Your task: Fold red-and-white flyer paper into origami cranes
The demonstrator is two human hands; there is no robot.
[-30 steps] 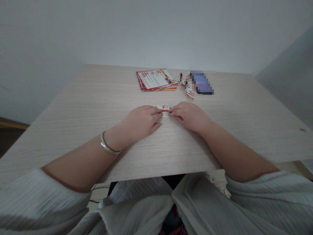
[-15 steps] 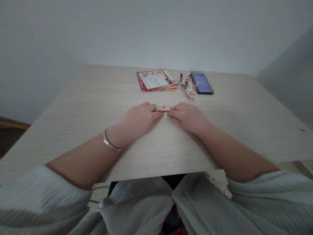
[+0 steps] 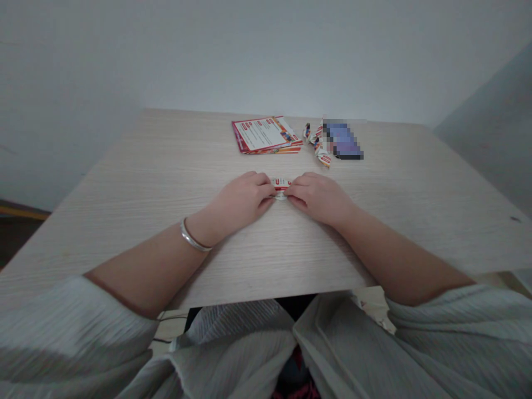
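1. The pale wood-grain table (image 3: 145, 166) fills the middle of the frame, with grey ribbed sleeves along the bottom edge.
2. Two bare forearms come up from the lower corners. The left hand (image 3: 245, 197) and right hand (image 3: 318, 195) meet at centre frame, knuckles up and resting on the wood.
3. At upper centre lies a flat stack of red-and-white printed leaflets (image 3: 264, 134), well apart from the hands. To its right is a dark blue pixelated object (image 3: 343, 141); what it is cannot be told.
4. Between those two sits a loose cluster of small folded printed-paper pieces (image 3: 318, 141).
5. A thin silver bangle (image 3: 193, 239) circles the left wrist.
6. Smallest of all is the small red-and-white folded paper strip (image 3: 281, 183), dead centre and low against the table. The left thumb and forefinger pinch its left end and the right hand's pinch its right end. Both hands are closed tight on it, so only its middle shows.
7. By the look of it, this pinch is done well with even pressure from both sides. The strip should lie flat on the wood so its edges line up, fingertips close in toward the fold — wrists planted for steadiness.
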